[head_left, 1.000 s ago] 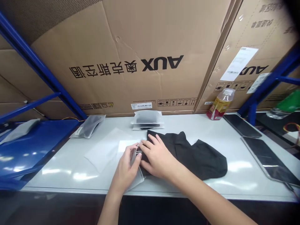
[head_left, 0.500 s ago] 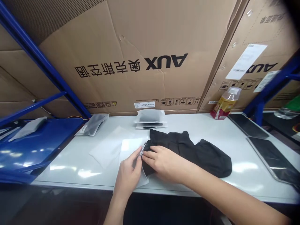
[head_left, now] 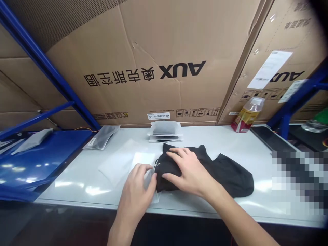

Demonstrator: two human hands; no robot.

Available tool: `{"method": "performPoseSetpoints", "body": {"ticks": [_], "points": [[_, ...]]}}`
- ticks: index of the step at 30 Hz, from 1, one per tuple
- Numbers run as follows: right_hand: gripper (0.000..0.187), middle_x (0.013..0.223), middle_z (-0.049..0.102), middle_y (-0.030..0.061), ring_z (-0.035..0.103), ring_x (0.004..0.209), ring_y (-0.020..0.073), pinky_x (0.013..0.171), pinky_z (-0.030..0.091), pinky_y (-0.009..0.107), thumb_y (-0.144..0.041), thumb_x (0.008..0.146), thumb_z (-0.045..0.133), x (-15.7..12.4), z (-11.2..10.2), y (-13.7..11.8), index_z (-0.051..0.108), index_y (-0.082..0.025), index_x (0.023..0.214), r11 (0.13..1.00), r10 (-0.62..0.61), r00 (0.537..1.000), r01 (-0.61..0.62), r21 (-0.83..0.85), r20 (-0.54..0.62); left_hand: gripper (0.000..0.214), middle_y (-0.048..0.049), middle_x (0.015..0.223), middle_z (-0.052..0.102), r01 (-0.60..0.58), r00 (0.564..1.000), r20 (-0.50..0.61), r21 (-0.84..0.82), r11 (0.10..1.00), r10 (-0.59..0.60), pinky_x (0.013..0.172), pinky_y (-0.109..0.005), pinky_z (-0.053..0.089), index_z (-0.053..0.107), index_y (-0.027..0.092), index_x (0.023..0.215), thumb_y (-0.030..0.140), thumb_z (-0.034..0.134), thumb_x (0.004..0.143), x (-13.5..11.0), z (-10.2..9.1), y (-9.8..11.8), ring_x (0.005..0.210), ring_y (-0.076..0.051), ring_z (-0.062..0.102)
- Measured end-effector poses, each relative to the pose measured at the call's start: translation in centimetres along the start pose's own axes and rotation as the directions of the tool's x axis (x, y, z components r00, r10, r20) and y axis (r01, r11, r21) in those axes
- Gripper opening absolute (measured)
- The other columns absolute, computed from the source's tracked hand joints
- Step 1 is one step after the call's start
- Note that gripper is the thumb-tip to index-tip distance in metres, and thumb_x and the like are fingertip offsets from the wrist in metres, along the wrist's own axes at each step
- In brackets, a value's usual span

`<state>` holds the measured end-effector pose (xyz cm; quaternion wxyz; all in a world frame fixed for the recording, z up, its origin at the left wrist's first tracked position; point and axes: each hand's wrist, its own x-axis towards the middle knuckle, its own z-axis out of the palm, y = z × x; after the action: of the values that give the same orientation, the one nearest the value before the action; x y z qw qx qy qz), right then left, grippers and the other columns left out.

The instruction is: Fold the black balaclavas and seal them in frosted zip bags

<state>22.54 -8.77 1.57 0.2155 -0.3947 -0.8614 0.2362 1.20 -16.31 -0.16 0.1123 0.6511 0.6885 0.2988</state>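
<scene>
I read the step in hand as bagging: the folded end of the black garment (head_left: 225,174) sits at the mouth of the clear bag (head_left: 139,159), not yet inside as far as I can tell. The left hand (head_left: 137,186) is half curled, thumb and fingers closed on the bag at its open edge, pinning it on the desk (head_left: 217,140). The right hand (head_left: 191,169) lies flat and open, fingers spread, pressing down on the garment's folded end; it grips nothing.

The garment lies across the middle of the desk, its near end under the right palm and touching the bag's mouth, the rest trailing off to the right. The bag lies flat just left of it, partly under the left hand.

In my judgement, sliding the cloth in calls for the mouth to be lifted open while the fold is kept tight, since slack cloth could snag on the thin plastic edge.

Behind the hands, a small stack of filled bags (head_left: 164,128) rests against the cardboard box (head_left: 153,44), another filled bag (head_left: 102,136) lies further left, and a bottle (head_left: 247,114) stands at the far right.
</scene>
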Motion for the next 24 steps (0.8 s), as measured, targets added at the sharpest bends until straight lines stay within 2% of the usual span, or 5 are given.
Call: {"method": "performPoseSetpoints", "body": {"ticks": [5, 8, 11, 18, 24], "points": [[0.050, 0.149, 0.062, 0.0088, 0.055, 0.138, 0.0285, 0.112, 0.045, 0.047, -0.055, 0.110, 0.039, 1.3, -0.4, 1.3, 0.065, -0.028, 0.143, 0.983, 0.178, 0.983, -0.177, -0.040, 0.038, 0.019, -0.0028, 0.101, 0.074, 0.034, 0.989, 0.138, 0.092, 0.995, -0.047, 0.068, -0.032, 0.055, 0.063, 0.027, 0.108, 0.041, 0.051, 0.101, 1.4, -0.5, 0.8, 0.083, -0.023, 0.074], [0.048, 0.127, 0.073, 0.0169, 0.064, 0.124, 0.0353, 0.104, 0.048, 0.051, -0.054, 0.106, 0.050, 3.0, 0.9, 0.8, 0.073, -0.018, 0.128, 0.938, 0.296, 0.954, -0.301, -0.169, -0.055, 0.023, -0.0021, 0.083, 0.072, 0.054, 0.988, 0.134, 0.145, 0.988, -0.074, 0.058, -0.030, 0.047, 0.063, 0.025, 0.098, 0.045, 0.052, 0.100, 3.0, -0.1, 0.5, 0.067, -0.022, 0.070], [0.039, 0.110, 0.078, 0.0172, 0.072, 0.108, 0.0360, 0.093, 0.053, 0.046, -0.052, 0.098, 0.067, 4.4, 1.7, 0.1, 0.076, -0.016, 0.111, 0.930, 0.305, 0.952, -0.299, -0.212, -0.007, 0.021, -0.0022, 0.073, 0.070, 0.036, 0.991, 0.119, 0.170, 0.985, -0.057, 0.055, -0.028, 0.039, 0.060, 0.024, 0.079, 0.035, 0.055, 0.097, 4.4, 0.6, 0.0, 0.064, -0.022, 0.067], [0.021, 0.114, 0.079, 0.0045, 0.073, 0.109, 0.0240, 0.089, 0.052, 0.030, -0.039, 0.098, 0.069, 4.4, 1.3, -0.7, 0.077, -0.027, 0.114, 0.973, 0.154, 0.981, -0.130, -0.190, 0.118, 0.022, -0.0035, 0.087, 0.072, -0.006, 0.997, -0.070, 0.133, 0.991, 0.015, 0.067, -0.031, 0.042, 0.061, 0.024, 0.088, 0.031, 0.045, 0.102, 3.2, 2.2, -0.3, 0.077, -0.022, 0.067], [0.024, 0.103, 0.077, 0.0184, 0.073, 0.102, 0.0345, 0.090, 0.053, 0.046, -0.034, 0.099, 0.065, 5.5, 3.6, -2.7, 0.078, -0.014, 0.097, 0.912, 0.308, 0.951, -0.291, -0.288, 0.015, 0.025, -0.0043, 0.095, 0.074, -0.051, 0.986, -0.157, 0.011, 0.999, 0.052, 0.083, -0.035, 0.049, 0.065, 0.025, 0.094, 0.038, 0.046, 0.105, 1.7, 2.8, -0.4, 0.092, -0.024, 0.068]]}}
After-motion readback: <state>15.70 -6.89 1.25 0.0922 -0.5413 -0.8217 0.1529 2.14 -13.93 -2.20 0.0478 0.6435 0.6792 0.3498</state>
